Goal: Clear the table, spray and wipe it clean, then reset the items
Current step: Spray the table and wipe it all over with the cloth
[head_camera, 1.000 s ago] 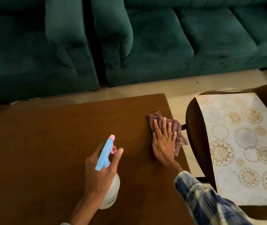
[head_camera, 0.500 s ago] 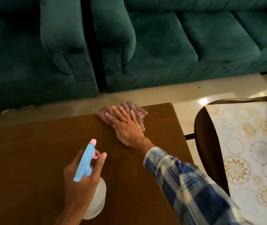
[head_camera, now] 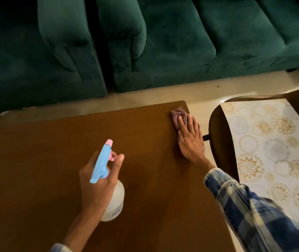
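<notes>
A brown wooden table (head_camera: 45, 160) fills the lower left of the head view. My left hand (head_camera: 97, 186) grips a white spray bottle (head_camera: 115, 202) with a blue and pink trigger head, held above the table's middle. My right hand (head_camera: 190, 140) lies flat, fingers spread, pressing a red checked cloth (head_camera: 178, 115) onto the table near its far right corner. Part of the cloth is hidden under the palm.
A dark green sofa (head_camera: 181, 42) and a matching armchair (head_camera: 36, 60) stand beyond the table across a strip of pale floor (head_camera: 145, 93). To the right, close to the table's edge, is a dark chair with a floral patterned seat (head_camera: 272, 151).
My right hand has slid the cloth from the far middle edge over to the far right corner of the table. The spray bottle has stayed in my left hand.
</notes>
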